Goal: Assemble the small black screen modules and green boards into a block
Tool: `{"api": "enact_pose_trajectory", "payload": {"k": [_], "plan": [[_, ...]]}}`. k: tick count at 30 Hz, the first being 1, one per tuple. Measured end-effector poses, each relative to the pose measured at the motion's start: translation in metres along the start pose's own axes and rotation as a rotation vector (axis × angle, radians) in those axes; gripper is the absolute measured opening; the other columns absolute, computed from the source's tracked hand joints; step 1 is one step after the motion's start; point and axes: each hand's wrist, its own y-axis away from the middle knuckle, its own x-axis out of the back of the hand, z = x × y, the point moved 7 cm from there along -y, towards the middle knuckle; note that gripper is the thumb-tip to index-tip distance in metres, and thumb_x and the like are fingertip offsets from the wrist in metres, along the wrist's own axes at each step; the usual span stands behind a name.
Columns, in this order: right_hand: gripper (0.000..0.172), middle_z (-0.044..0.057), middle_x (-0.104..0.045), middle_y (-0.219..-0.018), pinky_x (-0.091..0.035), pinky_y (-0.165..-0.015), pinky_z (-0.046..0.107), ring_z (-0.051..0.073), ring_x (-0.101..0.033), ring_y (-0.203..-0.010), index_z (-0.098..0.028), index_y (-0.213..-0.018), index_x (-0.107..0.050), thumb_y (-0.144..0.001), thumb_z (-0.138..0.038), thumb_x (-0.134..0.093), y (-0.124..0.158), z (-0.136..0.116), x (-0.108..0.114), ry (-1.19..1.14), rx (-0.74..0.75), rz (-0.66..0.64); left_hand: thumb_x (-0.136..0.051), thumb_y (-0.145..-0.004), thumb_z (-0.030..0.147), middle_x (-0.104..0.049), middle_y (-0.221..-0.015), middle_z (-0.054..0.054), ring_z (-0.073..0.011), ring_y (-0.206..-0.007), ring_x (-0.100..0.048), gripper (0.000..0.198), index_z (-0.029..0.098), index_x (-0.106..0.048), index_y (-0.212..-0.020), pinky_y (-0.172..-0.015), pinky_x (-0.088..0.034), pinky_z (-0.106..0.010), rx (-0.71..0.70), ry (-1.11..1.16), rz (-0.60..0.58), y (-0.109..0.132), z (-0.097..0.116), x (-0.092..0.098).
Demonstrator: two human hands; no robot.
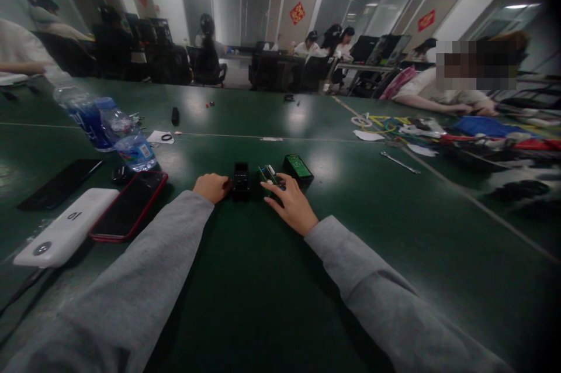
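Note:
A small black open-topped case [241,177] stands upright on the dark green table. My left hand [213,187] rests against its left side with curled fingers; their tips are partly hidden, so what they grip does not show. To the right of the case is a small circuit board with green and white parts [268,173]. Over its near side lies my right hand [291,200], thumb and index finger apart, the other fingers touching or close to the board and partly covering it. Just beyond is a black housing with a green circuit panel [298,168].
To the left lie a white power bank [65,227], a red-edged phone [129,206], a black phone [61,183] and plastic bottles [127,136]. A wrench [400,162] and heaped cables [390,123] are on the right. A person [438,92] sits across at right.

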Motion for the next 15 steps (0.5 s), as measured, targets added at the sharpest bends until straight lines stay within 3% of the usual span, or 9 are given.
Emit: {"api": "enact_pose_trajectory", "payload": {"k": [6, 15], "plan": [[0.028, 0.01, -0.038, -0.129, -0.052, -0.084, 0.046, 0.027, -0.052, -0.106, -0.027, -0.117, -0.054, -0.089, -0.03, -0.054, 0.001, 0.013, -0.002, -0.074, -0.087, 0.041, -0.037, -0.088, 0.038, -0.069, -0.092, -0.007, -0.0196, -0.081, -0.064, 0.033, 0.024, -0.066, -0.095, -0.064, -0.045, -0.028, -0.002, 0.007, -0.005, 0.0, 0.0, 0.001], [0.026, 0.008, -0.056, -0.112, -0.046, -0.092, 0.041, 0.022, -0.056, -0.103, -0.021, -0.117, -0.05, -0.093, -0.032, -0.045, 0.0, 0.033, 0.002, -0.328, -0.207, 0.168, -0.037, -0.088, 0.038, -0.069, -0.093, -0.008, -0.02, -0.081, -0.064, 0.034, 0.023, -0.066, -0.094, -0.064, -0.045, -0.028, -0.013, 0.008, -0.001, 0.0, 0.0, -0.001]]}}
